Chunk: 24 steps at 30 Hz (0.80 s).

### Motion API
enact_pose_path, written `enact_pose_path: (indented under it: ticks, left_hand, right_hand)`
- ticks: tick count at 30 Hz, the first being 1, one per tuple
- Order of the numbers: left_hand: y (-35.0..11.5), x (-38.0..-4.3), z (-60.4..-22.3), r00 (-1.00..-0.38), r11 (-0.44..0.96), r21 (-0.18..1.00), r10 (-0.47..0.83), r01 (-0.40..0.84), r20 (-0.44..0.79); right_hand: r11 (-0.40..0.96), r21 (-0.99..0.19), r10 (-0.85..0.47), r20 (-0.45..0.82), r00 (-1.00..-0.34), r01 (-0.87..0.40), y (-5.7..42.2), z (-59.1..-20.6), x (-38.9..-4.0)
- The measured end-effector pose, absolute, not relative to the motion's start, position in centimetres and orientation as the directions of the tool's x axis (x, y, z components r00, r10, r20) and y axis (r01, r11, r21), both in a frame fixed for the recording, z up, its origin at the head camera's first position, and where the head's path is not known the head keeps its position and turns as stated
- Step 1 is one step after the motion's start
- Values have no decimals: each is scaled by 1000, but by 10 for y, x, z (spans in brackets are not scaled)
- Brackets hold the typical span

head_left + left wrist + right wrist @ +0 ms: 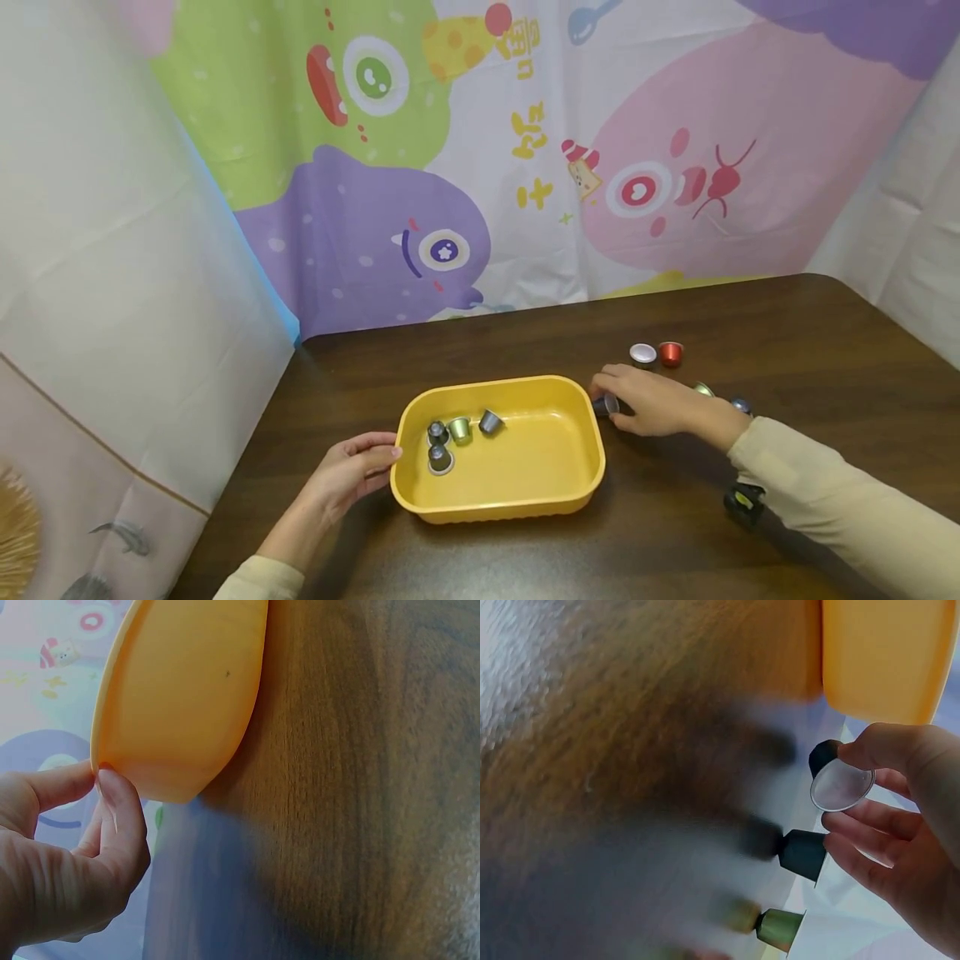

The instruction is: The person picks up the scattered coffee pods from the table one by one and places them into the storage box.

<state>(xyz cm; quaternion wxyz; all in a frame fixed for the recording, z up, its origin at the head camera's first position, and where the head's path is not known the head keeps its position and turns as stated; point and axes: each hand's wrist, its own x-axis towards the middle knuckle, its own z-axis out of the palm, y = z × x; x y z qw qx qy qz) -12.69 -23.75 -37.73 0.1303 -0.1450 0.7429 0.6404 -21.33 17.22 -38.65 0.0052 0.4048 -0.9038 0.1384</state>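
My left hand (348,477) pinches the left rim of a yellow plastic tub (510,507) between thumb and fingers, as the left wrist view shows up close. Inside the tub, toward its left side, are a green coffee capsule (461,431), a grey one (491,422) and two dark ones (439,458). Just outside the tub's right wall, my right hand (651,400) holds a dark coffee capsule (841,786), thumb on one side and fingers on the other. Its pale, round lid faces the right wrist camera.
Beyond my right hand stand a pale-lidded capsule (642,354) and a red capsule (671,354). A green capsule (702,389) and a blue capsule (741,406) are partly hidden behind my right wrist. A printed curtain (420,192) hangs along the dark wooden table's (810,333) back edge.
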Motion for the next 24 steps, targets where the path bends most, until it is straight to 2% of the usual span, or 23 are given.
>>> enact_pose_path:
  ticks: [13, 24]
  left_hand:
    - [-237, -123, -382, -921, 124, 912, -58, -390, -386]
    - [-237, -126, -378, -928, 130, 919, -30, -371, -370]
  right_hand:
    - [620, -233, -740, 144, -657, -749, 173, -390, -206]
    - [599, -126, -756, 236, -610, -791, 173, -379, -205]
